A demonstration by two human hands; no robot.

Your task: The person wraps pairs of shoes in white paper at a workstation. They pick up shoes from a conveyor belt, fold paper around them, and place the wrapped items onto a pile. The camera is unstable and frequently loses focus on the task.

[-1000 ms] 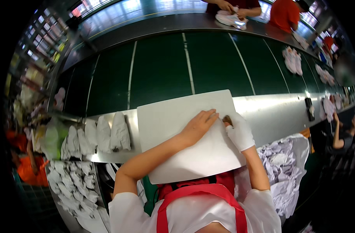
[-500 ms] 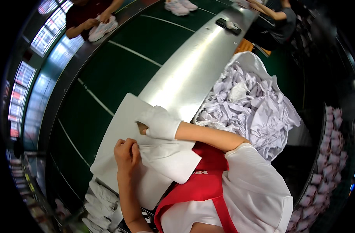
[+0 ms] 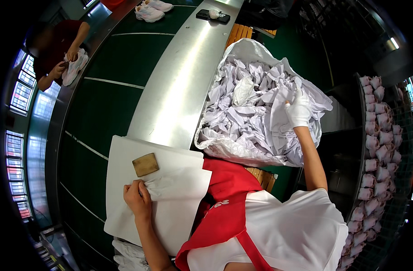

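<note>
A stack of white paper sheets (image 3: 125,203) lies at the near end of a metal bench. My left hand (image 3: 137,198), bare, is closed on the wrinkled edge of the top paper sheet (image 3: 184,183). On the stack, just beyond those fingers, rests a flat brown rectangular block (image 3: 146,165). My right hand (image 3: 300,109) wears a white glove with bare tips showing, and is over the right side of a large white sack (image 3: 242,156) full of crumpled paper (image 3: 265,119). Its fingers are stretched out, thumb apart, against the crumpled paper.
The metal bench (image 3: 165,90) runs away from me, with a black phone (image 3: 212,16) and a small white object on it. Beyond a green conveyor belt (image 3: 98,113), a person handles a shoe (image 3: 74,67). Pinkish-white bundles (image 3: 371,153) line a rack at right.
My right hand has left the paper stack and swung right to the sack, uncovering the brown block. My left hand stays at the sheet's edge. The whole view has turned toward the right.
</note>
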